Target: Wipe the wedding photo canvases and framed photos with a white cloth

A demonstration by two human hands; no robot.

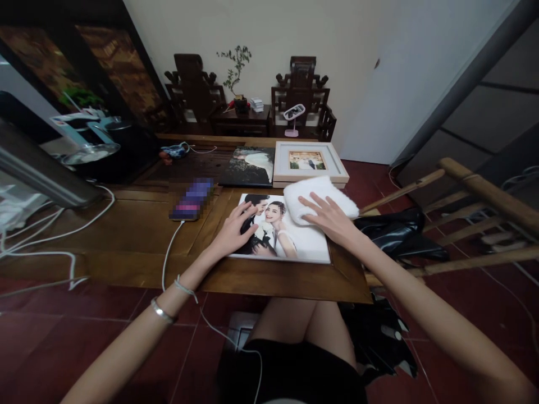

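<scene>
A wedding photo panel (275, 230) of a couple lies face up near the table's front edge. My left hand (233, 229) rests on its left side, fingers spread and extended, holding nothing. Over the upper right part of the panel lies a folded white towel (341, 199), reaching past the panel's right edge. My right hand (326, 216) lies on top of the towel with fingers outstretched and apart, pressing rather than gripping as far as I can see. The towel hides that corner of the panel.
Behind the panel lie a dark photo panel (248, 166) and a white framed picture (309, 163). A phone (191, 199) with a white cable is to the left. A pink mirror (292, 120) stands farther back. A wooden chair (484, 174) is at the right.
</scene>
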